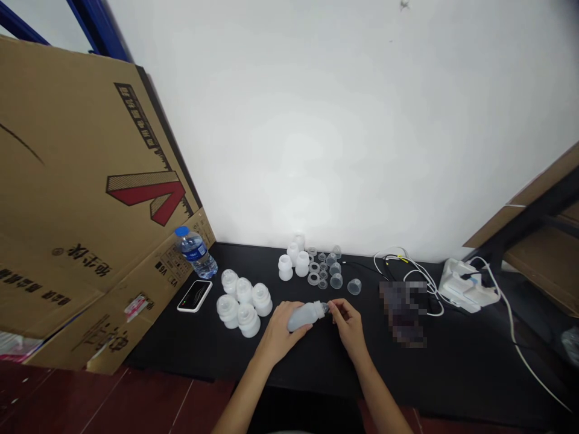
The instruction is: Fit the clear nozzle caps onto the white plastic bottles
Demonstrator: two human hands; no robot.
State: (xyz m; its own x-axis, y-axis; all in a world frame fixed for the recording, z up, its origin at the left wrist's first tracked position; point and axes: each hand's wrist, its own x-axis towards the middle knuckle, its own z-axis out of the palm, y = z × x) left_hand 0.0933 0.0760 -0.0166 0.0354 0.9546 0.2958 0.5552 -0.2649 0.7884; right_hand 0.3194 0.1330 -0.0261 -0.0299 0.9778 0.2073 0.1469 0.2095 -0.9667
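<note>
My left hand [281,328] is wrapped round a frosted white squeeze bottle [302,317], which lies tilted with its neck toward the right. At the mouth of the bottle is a small clear tip [325,307], pinched by the fingers of my right hand [347,322]; its exact shape is partly hidden. Left of my hands stand several short white wide bottles [248,320] with clear tops. Behind them are several narrower white bottles [285,266]. Beside those lie clear rings [313,278], small clear discs [322,275] and clear dome caps [336,281], one dome cap [354,287] apart on the right.
A white-edged phone [195,296] and a water bottle [195,253] are at the table's left, against a large cardboard box [67,181]. On the right are tangled white cables [420,271], a white power strip [468,286] and a blurred dark object [402,313]. A white wall [307,120] stands behind.
</note>
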